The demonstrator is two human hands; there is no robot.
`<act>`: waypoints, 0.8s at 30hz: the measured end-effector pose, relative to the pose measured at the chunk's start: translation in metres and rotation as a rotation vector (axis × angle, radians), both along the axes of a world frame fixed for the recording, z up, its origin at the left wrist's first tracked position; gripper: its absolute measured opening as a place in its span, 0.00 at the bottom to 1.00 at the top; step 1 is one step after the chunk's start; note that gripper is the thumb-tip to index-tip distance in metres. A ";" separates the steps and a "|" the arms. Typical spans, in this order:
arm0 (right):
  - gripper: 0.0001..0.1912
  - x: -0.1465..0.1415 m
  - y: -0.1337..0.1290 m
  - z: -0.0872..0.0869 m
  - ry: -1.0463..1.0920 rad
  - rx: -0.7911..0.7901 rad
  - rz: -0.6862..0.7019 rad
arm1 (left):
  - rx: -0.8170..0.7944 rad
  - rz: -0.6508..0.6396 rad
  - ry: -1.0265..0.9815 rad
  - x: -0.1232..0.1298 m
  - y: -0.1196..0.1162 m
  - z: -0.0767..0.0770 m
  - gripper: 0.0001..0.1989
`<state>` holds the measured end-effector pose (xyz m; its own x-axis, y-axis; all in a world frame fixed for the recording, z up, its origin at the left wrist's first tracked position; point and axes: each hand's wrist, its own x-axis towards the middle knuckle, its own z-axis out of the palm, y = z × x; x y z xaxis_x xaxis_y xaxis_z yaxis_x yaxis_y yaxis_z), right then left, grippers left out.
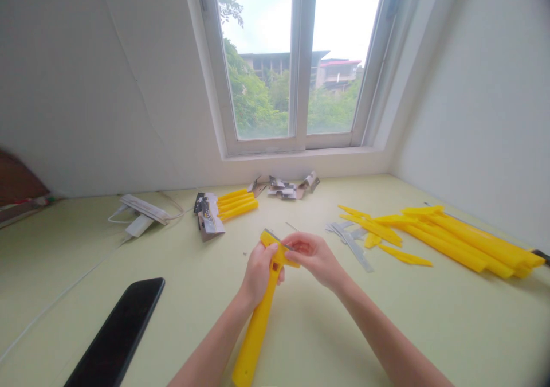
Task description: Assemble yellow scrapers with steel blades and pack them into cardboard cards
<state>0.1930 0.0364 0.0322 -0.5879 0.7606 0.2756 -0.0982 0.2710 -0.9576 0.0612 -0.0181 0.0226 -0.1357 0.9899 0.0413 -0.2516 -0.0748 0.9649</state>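
A yellow scraper with a long handle lies slanted between my hands, its wide head at the top and its handle end toward me. My left hand is wrapped round the neck just below the head, thumb on top. The fingers of my right hand are pinched at the right part of the head, along its dark edge. Whether they hold a separate small piece is too small to tell. A thin grey strip lies on the table just beyond my right fingers.
On the pale green table are a black phone, a power strip, packaged yellow handles, crumpled packaging, grey strips, yellow blade-shaped pieces and a pile of yellow handles. A window stands behind.
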 end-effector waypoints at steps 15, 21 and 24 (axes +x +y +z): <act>0.09 -0.001 -0.001 0.002 -0.040 0.025 -0.052 | 0.021 -0.020 0.007 0.001 0.002 -0.001 0.11; 0.09 -0.001 0.000 0.001 -0.018 0.011 -0.034 | 0.016 -0.021 -0.015 0.001 0.001 0.000 0.10; 0.10 0.000 -0.001 0.002 -0.019 0.013 -0.030 | 0.011 -0.033 -0.030 0.001 0.001 0.001 0.10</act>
